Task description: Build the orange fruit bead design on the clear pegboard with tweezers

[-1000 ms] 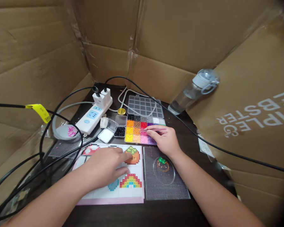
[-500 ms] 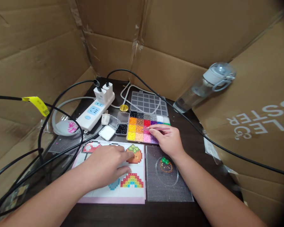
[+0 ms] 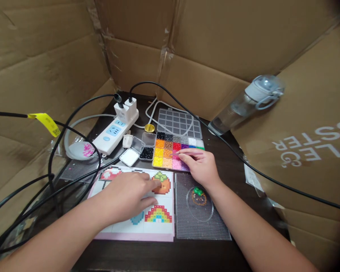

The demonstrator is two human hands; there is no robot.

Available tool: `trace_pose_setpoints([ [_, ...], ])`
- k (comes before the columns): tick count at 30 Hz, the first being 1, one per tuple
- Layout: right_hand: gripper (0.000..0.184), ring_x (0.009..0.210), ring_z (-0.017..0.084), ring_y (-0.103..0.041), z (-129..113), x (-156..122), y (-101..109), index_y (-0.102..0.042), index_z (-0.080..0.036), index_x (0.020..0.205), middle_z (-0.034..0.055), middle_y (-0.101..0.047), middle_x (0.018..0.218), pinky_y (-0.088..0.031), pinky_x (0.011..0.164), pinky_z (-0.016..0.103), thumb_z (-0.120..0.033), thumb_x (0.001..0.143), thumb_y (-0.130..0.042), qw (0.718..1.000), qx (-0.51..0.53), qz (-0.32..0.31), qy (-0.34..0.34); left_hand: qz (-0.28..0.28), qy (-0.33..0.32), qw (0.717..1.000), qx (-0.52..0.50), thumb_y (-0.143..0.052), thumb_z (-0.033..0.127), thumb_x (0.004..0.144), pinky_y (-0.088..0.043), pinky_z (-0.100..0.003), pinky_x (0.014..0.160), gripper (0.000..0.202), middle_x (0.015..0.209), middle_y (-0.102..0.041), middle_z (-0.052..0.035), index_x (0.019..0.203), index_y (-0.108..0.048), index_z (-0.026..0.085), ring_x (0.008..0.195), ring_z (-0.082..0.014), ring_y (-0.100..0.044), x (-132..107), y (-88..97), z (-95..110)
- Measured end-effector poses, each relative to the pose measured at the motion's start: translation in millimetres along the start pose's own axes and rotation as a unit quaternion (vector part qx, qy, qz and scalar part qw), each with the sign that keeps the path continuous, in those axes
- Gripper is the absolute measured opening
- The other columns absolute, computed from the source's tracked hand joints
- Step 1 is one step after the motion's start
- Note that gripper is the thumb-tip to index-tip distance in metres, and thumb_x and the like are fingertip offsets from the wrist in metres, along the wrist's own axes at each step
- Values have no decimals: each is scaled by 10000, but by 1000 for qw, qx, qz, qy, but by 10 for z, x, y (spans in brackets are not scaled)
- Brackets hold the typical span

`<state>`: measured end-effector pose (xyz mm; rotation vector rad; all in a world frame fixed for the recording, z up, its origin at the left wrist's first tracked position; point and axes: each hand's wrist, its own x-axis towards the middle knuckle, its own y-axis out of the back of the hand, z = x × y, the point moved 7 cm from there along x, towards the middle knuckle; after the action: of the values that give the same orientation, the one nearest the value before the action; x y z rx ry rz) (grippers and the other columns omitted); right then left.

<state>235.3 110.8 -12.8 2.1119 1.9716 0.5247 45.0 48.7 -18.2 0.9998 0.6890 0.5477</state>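
Observation:
My left hand [image 3: 130,194] lies over the printed pattern sheet [image 3: 161,233], fingers stretched out, its index fingertip on the orange fruit picture [image 3: 163,186]. In my right hand [image 3: 202,166] is a pair of pink tweezers [image 3: 192,153], pinched between the fingers. The tweezers' tips reach over the orange compartments of the sorted bead box [image 3: 159,153]; whether they grip a bead is too small to tell. Below my right hand is a clear pegboard [image 3: 187,226] bearing a partial bead figure [image 3: 199,196], with a green top and an orange and brown outline.
A power strip [image 3: 106,139] with plugs and black cables [image 3: 52,151] occupies the left. Beside the bead box are small boxes of black beads [image 3: 146,153] and white beads [image 3: 129,156]. A water bottle [image 3: 238,107] leans at the right against the cardboard wall [image 3: 306,124].
The whole view has shifted very slightly. Both hands keep nearly the same places, with the left on the pattern sheet and the right holding the tweezers over the bead box.

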Motion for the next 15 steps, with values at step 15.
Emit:
trace_pose_setpoints([
  [15,98,789,213,-747,-145,-70,175,-792,-193,780,61,-793,837,-606,754,334,-271,777,-732,998,0,43,35,3,-1,1000,-8,-566,352,903,-464,-324,644,329,965,-714,-39,1217,-649,300,864,-263,-689,0,5,-5],
])
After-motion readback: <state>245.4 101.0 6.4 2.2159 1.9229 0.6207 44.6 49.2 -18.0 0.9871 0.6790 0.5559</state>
